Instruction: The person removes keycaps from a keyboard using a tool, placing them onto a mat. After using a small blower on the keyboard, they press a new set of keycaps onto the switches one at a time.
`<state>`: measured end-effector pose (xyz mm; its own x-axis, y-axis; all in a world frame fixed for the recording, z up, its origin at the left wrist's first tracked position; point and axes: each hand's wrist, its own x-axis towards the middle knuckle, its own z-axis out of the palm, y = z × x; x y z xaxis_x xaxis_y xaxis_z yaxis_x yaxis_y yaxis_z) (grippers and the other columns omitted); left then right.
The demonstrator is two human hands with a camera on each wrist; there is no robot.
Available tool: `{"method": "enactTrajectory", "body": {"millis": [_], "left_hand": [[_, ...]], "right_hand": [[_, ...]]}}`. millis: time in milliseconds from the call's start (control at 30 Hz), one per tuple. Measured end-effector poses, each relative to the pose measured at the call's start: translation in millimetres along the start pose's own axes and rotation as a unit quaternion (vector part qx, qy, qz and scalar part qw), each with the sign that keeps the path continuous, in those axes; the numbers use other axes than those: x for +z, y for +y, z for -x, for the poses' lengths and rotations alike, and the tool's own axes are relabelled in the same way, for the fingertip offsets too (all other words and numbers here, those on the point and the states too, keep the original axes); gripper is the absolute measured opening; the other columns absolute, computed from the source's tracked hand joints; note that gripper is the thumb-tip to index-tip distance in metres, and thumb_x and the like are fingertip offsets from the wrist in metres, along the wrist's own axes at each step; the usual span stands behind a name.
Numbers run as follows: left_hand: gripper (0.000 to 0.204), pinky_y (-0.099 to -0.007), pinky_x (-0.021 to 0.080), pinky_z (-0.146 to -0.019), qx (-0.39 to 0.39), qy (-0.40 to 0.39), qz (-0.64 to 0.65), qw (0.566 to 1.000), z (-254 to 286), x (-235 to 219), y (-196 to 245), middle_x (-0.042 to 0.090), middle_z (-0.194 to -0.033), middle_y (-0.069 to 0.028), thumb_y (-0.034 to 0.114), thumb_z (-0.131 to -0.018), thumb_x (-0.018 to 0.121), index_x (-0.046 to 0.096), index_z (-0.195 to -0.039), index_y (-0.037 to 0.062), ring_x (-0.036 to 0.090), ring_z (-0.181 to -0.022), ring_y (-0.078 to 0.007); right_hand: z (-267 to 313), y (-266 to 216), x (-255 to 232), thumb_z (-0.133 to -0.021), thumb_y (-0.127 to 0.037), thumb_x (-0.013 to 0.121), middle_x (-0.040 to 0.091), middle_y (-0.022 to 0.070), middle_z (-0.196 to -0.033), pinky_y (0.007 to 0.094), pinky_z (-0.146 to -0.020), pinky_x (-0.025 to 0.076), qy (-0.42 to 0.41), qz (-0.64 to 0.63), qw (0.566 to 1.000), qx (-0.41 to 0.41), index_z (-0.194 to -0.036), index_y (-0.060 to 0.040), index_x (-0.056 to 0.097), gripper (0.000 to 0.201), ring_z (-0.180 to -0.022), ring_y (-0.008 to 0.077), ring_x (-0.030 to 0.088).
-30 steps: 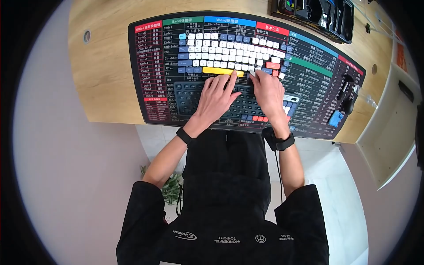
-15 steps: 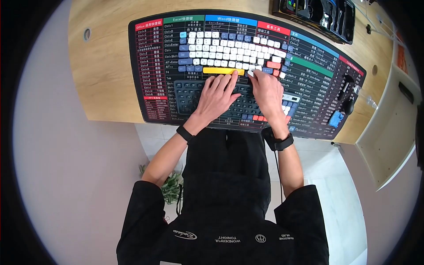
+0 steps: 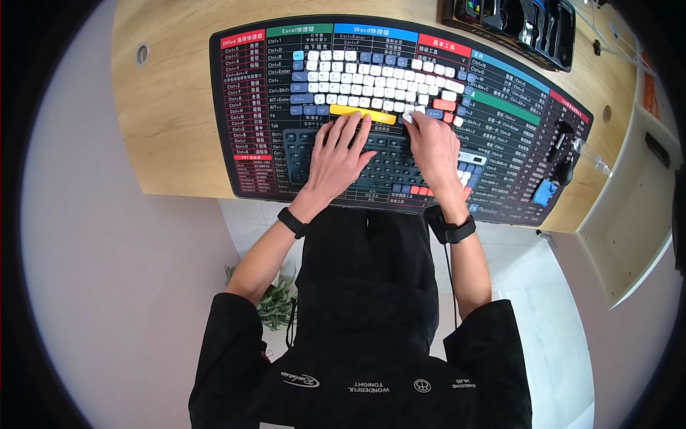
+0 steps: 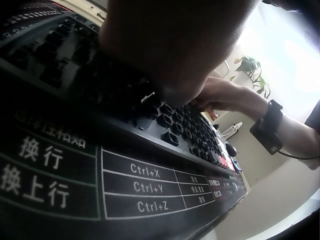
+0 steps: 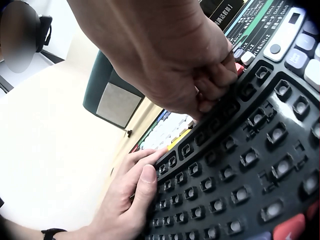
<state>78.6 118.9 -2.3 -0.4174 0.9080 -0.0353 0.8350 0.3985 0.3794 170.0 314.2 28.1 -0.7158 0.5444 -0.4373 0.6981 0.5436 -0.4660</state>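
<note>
A dark keyboard (image 3: 304, 168) with most of its keycaps off lies near the front of the desk mat; its bare switches show in the right wrist view. Beyond it, white and blue keycaps (image 3: 357, 82) stand in keyboard order on the mat. My left hand (image 3: 339, 161) reaches over the keyboard, its straight fingers touching the long yellow keycap (image 3: 382, 118), which lies slightly slanted. My right hand (image 3: 434, 146) pinches at a white keycap (image 3: 408, 113) beside the yellow one's right end. In the right wrist view its fingers (image 5: 217, 82) are curled.
Under everything is a large black desk mat (image 3: 246, 179) printed with shortcut lists. Toward its right edge lie a black bulb-shaped tool (image 3: 564, 171) and a blue object (image 3: 544, 191). A black box (image 3: 511, 28) stands at the back right, and a white tray (image 3: 629, 214) juts beyond the desk.
My left hand has slid a little to the left along the yellow keycap, which has turned from straight to slightly slanted. The right hand stays nearly in place at the white keycap.
</note>
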Motion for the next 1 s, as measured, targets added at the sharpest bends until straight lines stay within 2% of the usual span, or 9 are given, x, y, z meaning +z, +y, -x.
{"method": "enactTrajectory", "body": {"millis": [1000], "left_hand": [[0.08,-0.0499,0.037,-0.109,-0.018,0.012,-0.016,1.0,0.5,7.9,6.7,0.049,-0.145,-0.0147,0.036,-0.088,0.078,0.045,-0.154,0.0058,0.048,-0.133,-0.0307]], "right_hand": [[0.5,2.3,2.6,-0.098,-0.021,0.067,0.071,0.0185,-0.083,0.0503,-0.067,0.053,0.014,-0.01,1.0,-0.021,-0.094,-0.0029,0.068,0.019,-0.079,0.0409,0.069]]}}
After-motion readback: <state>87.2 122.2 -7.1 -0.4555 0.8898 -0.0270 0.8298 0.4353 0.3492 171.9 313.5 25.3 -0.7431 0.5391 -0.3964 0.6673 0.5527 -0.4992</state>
